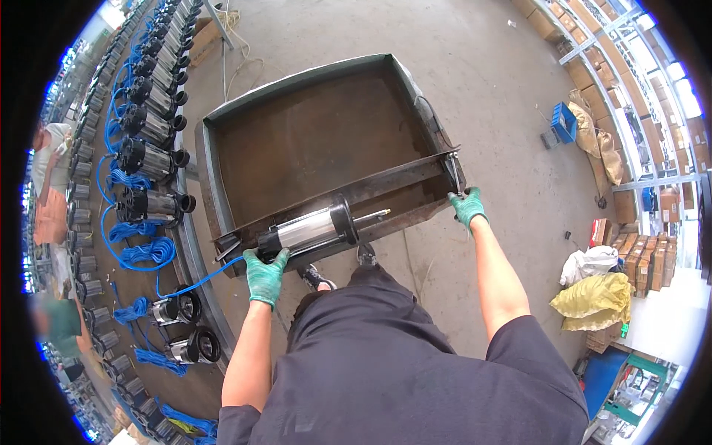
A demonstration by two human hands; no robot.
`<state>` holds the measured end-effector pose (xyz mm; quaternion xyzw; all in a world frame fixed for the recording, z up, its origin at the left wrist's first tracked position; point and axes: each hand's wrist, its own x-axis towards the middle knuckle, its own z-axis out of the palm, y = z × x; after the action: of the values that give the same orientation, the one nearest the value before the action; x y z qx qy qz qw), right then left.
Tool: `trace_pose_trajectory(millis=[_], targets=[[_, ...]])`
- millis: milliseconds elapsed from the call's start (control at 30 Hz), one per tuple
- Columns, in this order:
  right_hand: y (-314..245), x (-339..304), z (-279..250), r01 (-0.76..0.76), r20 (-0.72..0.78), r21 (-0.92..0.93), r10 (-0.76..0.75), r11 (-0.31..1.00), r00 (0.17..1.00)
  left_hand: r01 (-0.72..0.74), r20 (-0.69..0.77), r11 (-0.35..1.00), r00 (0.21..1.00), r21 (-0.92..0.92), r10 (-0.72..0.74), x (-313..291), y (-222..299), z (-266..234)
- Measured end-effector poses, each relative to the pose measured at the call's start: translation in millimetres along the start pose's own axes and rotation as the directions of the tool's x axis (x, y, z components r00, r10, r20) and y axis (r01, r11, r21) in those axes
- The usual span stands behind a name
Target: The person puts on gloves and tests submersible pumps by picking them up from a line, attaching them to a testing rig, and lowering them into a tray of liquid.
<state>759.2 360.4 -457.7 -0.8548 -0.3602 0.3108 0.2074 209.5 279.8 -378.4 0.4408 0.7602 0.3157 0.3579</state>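
Note:
A silver pump motor (308, 228) with black ends lies across the near side of a metal water tank, its thin shaft (372, 215) pointing right. My left hand (265, 278), in a green glove, closes around the motor's black left end, where a blue cable (215, 276) runs off to the left. At the tank's right near corner, my gloved right hand (468, 207) closes on the lower end of a slim metal hand tool (454, 172). Its exact kind is hard to make out.
The tank (210, 174) holds brownish water, with a metal bar (400, 167) across it. On the left, a bench carries a long row of similar pumps (152, 157) with coiled blue cables (152, 254). Shelving with boxes (649, 133), sacks (597, 300) and a blue crate (564, 122) stand right.

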Motion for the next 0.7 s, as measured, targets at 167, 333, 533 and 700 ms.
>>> trace_pose_trajectory(millis=[167, 333, 533, 700], targets=[[-71, 32, -11, 0.074, -0.06, 0.084, -0.069, 0.994, 0.996, 0.027, 0.007, 0.999, 1.0, -0.039, -0.027, 4, 0, 3], [-112, 34, -5, 0.077, 0.0, 0.003, -0.077, 0.997, 0.997, 0.014, -0.003, 1.0, 1.0, -0.008, -0.014, 3, 0, -1], [-104, -38, 28, 0.372, 0.227, 0.203, -0.413, 0.906, 0.882, 0.022, 0.011, 0.999, 1.0, -0.039, -0.021, 7, -7, -1], [-128, -116, 46, -0.196, 0.581, 0.492, -0.152, 0.848, 0.8, 0.008, 0.013, 0.998, 1.0, -0.067, -0.007, 12, -25, -2]])
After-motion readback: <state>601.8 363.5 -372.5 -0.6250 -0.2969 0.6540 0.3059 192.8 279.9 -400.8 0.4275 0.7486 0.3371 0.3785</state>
